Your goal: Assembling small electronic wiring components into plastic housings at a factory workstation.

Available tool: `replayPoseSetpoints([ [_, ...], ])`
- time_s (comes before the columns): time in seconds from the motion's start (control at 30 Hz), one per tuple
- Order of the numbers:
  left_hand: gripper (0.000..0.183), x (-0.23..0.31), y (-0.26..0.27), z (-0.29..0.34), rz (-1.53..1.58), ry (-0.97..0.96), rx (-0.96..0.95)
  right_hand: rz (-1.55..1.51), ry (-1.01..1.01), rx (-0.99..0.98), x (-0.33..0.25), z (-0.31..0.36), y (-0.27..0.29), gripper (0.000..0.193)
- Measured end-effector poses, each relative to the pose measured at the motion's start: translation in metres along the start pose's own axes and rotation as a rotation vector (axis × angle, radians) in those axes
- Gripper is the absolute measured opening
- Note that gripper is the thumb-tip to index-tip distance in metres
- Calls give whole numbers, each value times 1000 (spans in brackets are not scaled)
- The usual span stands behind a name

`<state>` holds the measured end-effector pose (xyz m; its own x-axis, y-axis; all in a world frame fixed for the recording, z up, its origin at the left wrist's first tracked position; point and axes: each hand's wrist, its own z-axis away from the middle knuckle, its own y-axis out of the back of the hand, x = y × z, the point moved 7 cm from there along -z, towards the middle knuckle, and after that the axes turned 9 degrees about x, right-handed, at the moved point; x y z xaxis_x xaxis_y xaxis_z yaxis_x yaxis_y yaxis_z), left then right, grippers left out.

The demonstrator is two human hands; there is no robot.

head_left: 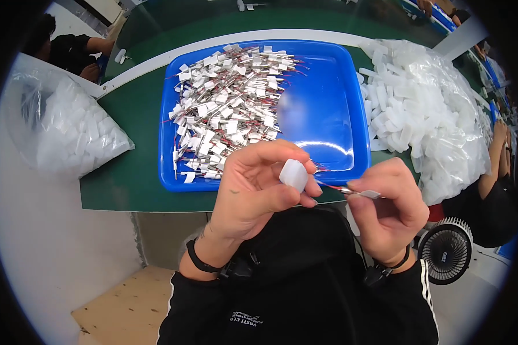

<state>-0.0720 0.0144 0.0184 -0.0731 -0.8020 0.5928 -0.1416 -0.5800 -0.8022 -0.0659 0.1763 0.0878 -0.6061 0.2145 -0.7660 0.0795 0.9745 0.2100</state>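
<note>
My left hand is closed in a pinch on a small translucent white plastic cap, rounded at its corners, held in front of the blue tray. To its right, my right hand grips a small wired metal part between thumb and fingers. A white tag sticks out from that part. Its thin red and dark wires stretch toward the cap; whether their ends go inside it is hidden by my left fingers. Both hands are above the near edge of the table.
A blue tray holds a heap of similar tagged parts on its left side. Bags of white plastic pieces lie left and right on the green table. A small black fan stands at lower right. Other people sit nearby.
</note>
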Motion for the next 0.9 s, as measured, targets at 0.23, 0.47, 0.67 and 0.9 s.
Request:
replayPoseSetpoints([
  [0.23,37,-6,-1,0,16,22,-26,34,44,-82,-2,-3,-2,23],
  [0.47,39,-4,-1,1,-90,6,-4,52,23,-89,-3,-2,-2,24],
  [0.67,45,-6,0,2,-203,45,43,56,23,-77,-2,0,1,23],
  [0.9,37,-12,2,2,-11,57,-18,8,-11,-88,0,-2,2,20],
])
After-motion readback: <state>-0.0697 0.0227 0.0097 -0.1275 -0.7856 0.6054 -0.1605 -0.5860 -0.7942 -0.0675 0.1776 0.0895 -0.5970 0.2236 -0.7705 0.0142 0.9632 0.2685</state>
